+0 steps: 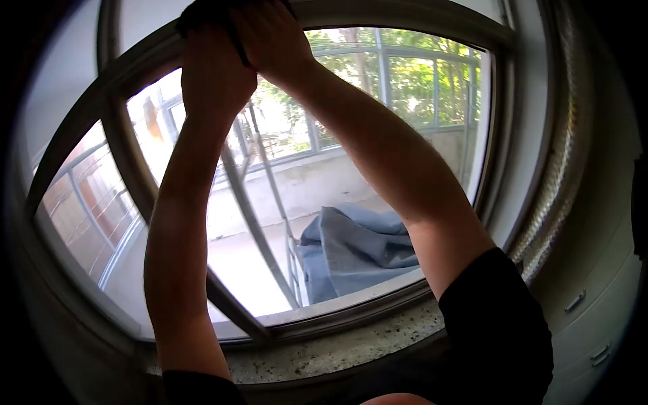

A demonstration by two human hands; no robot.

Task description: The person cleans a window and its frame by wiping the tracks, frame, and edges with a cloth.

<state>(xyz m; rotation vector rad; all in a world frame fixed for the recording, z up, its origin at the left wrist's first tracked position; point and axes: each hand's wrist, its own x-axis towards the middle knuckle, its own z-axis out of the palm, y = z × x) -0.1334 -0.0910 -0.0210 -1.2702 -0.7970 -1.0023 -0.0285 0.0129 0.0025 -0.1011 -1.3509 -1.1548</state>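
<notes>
Both my arms are raised toward the top rail of a dark window frame (405, 15). My left hand (217, 71) is closed at the upper left, its fingertips hidden by a black cloth (202, 12). Right beside it, my right hand (273, 40) has its fingers bent over the same dark material, close against the rail. A strip of the cloth hangs between the two hands. Its far side and upper edge are cut off by the picture's top. Below the hands is the window glass.
A speckled stone sill (324, 351) runs under the window. Beyond the glass are a grey-blue cover (358, 250), metal poles (270, 182) and a glazed enclosure with trees behind it. To the right hang a pale braided curtain edge (557, 175) and drawers with handles (575, 301).
</notes>
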